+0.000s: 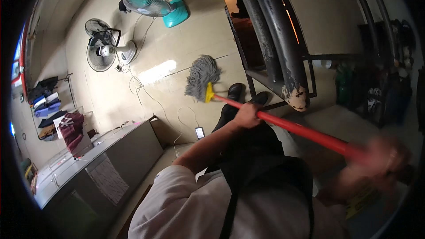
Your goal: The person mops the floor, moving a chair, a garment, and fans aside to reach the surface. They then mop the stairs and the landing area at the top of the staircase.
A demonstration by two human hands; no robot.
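A string mop with a grey head [203, 77] lies against the tiled floor [179, 96], just ahead of my black shoes [236, 90]. Its yellow plastic socket [209, 93] joins a red handle [305, 131] that slants back across my body to the right. Partway down that handle, my left hand [247, 115] is closed around it. My right hand [382, 157] grips the upper end at the right and is blurred. Part of the handle is hidden behind the fingers of both hands.
A black metal frame with thick padded bars [275, 39] stands close to the mop's right. A pedestal fan with a teal base [176, 12] and a white fan [108, 51] trail cords over the floor. A phone [199, 133] lies near a grey counter [129, 149] bearing folded clothes [71, 129].
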